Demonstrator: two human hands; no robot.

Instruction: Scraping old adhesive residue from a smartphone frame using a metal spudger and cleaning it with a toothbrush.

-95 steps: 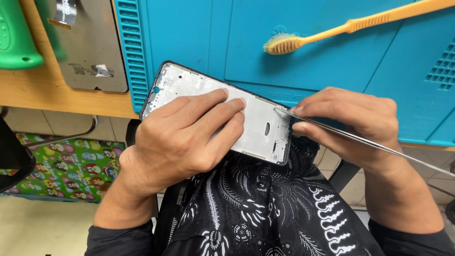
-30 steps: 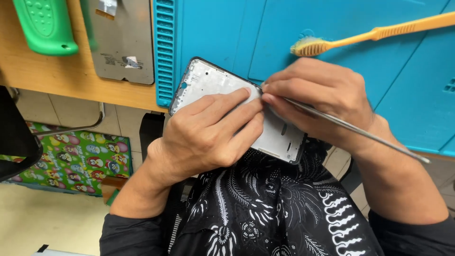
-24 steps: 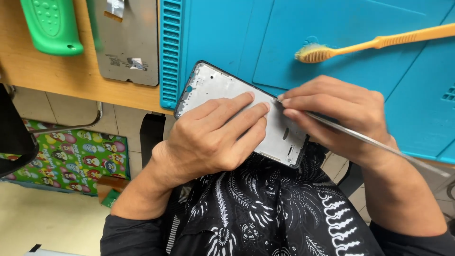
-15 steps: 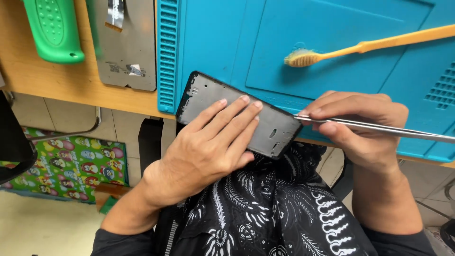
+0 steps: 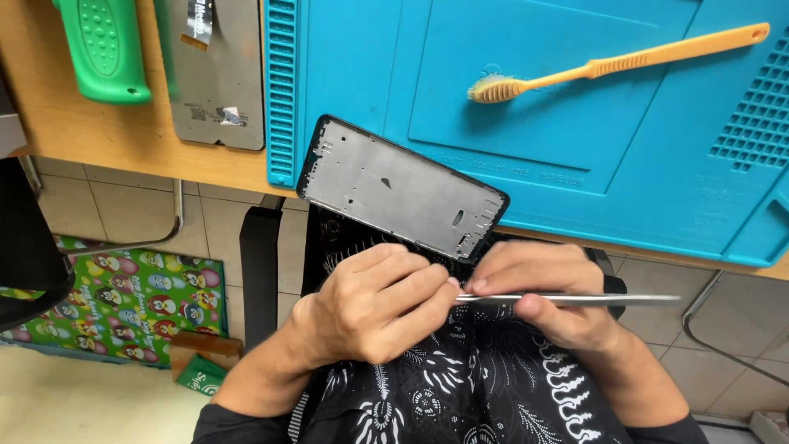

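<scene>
Phone frame (image 5: 403, 191) lies tilted across the near edge of the blue mat (image 5: 625, 164), free of both hands. Your right hand (image 5: 546, 292) pinches the metal tweezers (image 5: 575, 300); your left hand (image 5: 374, 308), fingers curled, meets their tip. Orange toothbrush (image 5: 616, 62) lies farther back.

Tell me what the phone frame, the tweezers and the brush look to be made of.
Phone frame: grey inner plate with a dull metallic sheen, probably metal, inside a black rim that looks like plastic. Tweezers, held in the right hand: slim, bright silver, likely steel. Brush: orange one-piece handle, looks like moulded plastic, with pale, worn bristles.
</scene>
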